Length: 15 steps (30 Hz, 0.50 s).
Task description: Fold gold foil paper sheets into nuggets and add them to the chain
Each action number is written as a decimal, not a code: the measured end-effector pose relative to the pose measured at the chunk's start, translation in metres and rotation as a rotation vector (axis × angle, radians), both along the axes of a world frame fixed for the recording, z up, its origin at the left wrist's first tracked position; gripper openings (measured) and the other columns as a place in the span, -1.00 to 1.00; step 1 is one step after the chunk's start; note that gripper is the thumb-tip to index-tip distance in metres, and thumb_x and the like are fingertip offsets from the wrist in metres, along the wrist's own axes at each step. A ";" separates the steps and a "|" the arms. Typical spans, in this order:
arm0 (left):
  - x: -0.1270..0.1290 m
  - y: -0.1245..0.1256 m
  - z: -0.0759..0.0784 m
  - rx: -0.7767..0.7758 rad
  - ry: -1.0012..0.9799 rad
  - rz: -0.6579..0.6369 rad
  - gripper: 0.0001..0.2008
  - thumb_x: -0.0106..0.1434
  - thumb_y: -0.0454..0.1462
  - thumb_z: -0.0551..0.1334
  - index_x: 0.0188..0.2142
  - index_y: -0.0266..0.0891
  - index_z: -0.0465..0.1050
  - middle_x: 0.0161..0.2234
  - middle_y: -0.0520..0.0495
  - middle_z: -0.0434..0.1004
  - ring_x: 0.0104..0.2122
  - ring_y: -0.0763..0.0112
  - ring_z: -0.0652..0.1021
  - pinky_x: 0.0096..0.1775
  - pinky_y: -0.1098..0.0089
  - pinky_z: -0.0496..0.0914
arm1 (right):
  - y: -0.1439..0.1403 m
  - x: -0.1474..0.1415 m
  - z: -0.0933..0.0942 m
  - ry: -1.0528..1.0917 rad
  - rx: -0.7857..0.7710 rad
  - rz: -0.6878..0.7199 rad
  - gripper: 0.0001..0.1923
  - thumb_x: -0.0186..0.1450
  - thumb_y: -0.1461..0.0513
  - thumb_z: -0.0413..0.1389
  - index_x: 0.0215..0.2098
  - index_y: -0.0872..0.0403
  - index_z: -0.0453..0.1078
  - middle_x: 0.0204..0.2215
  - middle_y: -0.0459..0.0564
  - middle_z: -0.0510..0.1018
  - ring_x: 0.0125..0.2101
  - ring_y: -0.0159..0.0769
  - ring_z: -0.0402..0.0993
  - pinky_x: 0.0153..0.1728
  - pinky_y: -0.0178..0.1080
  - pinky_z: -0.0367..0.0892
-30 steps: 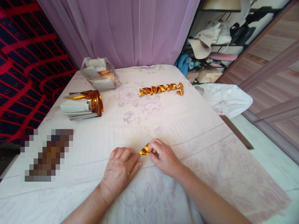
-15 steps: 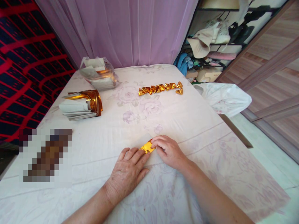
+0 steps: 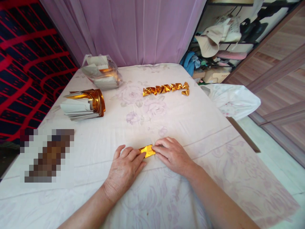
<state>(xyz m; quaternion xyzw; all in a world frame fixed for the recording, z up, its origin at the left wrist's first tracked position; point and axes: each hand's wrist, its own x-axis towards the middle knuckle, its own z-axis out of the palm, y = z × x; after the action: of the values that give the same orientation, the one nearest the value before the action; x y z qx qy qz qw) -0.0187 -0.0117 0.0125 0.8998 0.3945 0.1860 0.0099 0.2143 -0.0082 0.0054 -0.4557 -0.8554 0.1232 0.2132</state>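
Cloth (image 3: 166, 127), pale with faint purple flowers, covers the counter that carries everything in view. Near its front edge the left hand (image 3: 124, 170) lies almost flat, palm down, fingers spread a little, its fingertips pressing one end of a small folded strip of gold foil paper (image 3: 147, 150). The right hand (image 3: 173, 155) lies just beside it, fingers bent low and pinching the other end of the strip against the cloth. The strip lies flat between the two hands, touching both.

Well beyond the hands, a row of folded gold pieces (image 3: 165, 88) runs across the cloth. Far off past the left hand sits a stack of paper sheets (image 3: 82, 106) with gold edges curling up, and behind it a clear plastic bag (image 3: 102, 73) of more sheets. A white plastic bag (image 3: 232, 100) hangs over the counter's edge, far beyond the right hand.

Purple curtain (image 3: 140, 31) closes the back of the room; a red and black patterned wall (image 3: 28, 63) stands on the left-hand side, and shelves (image 3: 226, 38) crowded with hats and clothes on the other, next to wooden panels.

A blurred patch (image 3: 47, 156) on the cloth outward of the left hand hides whatever lies there. The shelf contents are too jumbled to sort out, and both forearms are cut off by the picture's lower edge.
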 end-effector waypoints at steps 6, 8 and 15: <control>-0.003 0.006 0.000 0.000 -0.015 0.042 -0.85 0.37 -0.20 0.20 -0.15 -0.10 0.53 -0.23 0.00 0.62 -0.23 0.27 0.54 0.05 0.07 0.19 | -0.002 -0.009 -0.001 -0.069 0.057 0.021 -0.83 0.35 0.28 0.13 -0.10 0.04 0.48 -0.21 -0.01 0.55 -0.21 -0.21 0.37 -0.18 -0.14 0.26; -0.003 0.007 0.000 0.023 -0.020 0.051 -0.86 0.38 -0.21 0.19 -0.18 -0.11 0.53 -0.24 0.01 0.62 -0.26 0.29 0.55 0.05 0.07 0.19 | -0.004 -0.013 -0.001 -0.085 0.086 0.018 -0.84 0.37 0.28 0.11 -0.11 0.03 0.48 -0.23 0.00 0.56 -0.23 -0.22 0.37 -0.20 -0.15 0.25; -0.006 0.006 -0.002 0.132 0.040 -0.002 -0.82 0.37 -0.36 0.17 -0.12 -0.14 0.51 -0.21 -0.01 0.63 -0.29 0.32 0.57 0.04 0.10 0.23 | -0.007 -0.023 0.000 -0.028 0.136 0.027 -0.85 0.39 0.28 0.07 -0.18 0.04 0.49 -0.27 0.01 0.56 -0.27 -0.22 0.38 -0.24 -0.15 0.23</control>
<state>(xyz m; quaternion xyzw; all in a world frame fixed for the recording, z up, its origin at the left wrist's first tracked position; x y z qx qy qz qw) -0.0246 -0.0058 0.0110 0.9023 0.3808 0.1938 -0.0573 0.1912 -0.0150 0.0055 -0.4301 -0.8709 0.0616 0.2299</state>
